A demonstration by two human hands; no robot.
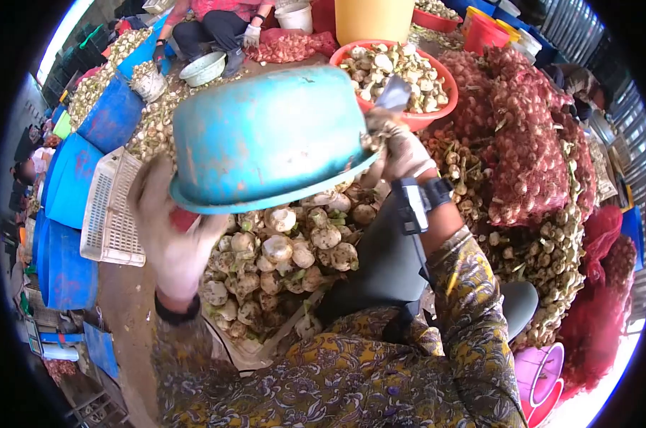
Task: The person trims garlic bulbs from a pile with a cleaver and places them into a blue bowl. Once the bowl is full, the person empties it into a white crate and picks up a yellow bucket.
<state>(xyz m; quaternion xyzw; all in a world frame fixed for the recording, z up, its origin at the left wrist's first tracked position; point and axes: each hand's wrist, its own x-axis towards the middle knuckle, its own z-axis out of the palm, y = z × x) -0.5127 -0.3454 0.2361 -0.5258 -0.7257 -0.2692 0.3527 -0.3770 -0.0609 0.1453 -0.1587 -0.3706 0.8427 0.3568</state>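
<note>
A blue plastic basin [266,135] is tipped upside down over a heap of garlic bulbs [280,257]. My left hand [170,239], in a dirty white glove, grips the basin's lower left rim. My right hand [398,146], also gloved, grips the rim on the right and holds a small knife blade [393,93] that points up. A dark watch [416,203] sits on my right wrist. The garlic heap lies on a sack in front of my knees.
A red basin of trimmed garlic [401,71] stands behind. Red mesh sacks of garlic [530,143] pile up on the right. A white crate [109,207] and blue barrels [70,178] lie at left. Another seated person [216,28] works at the back.
</note>
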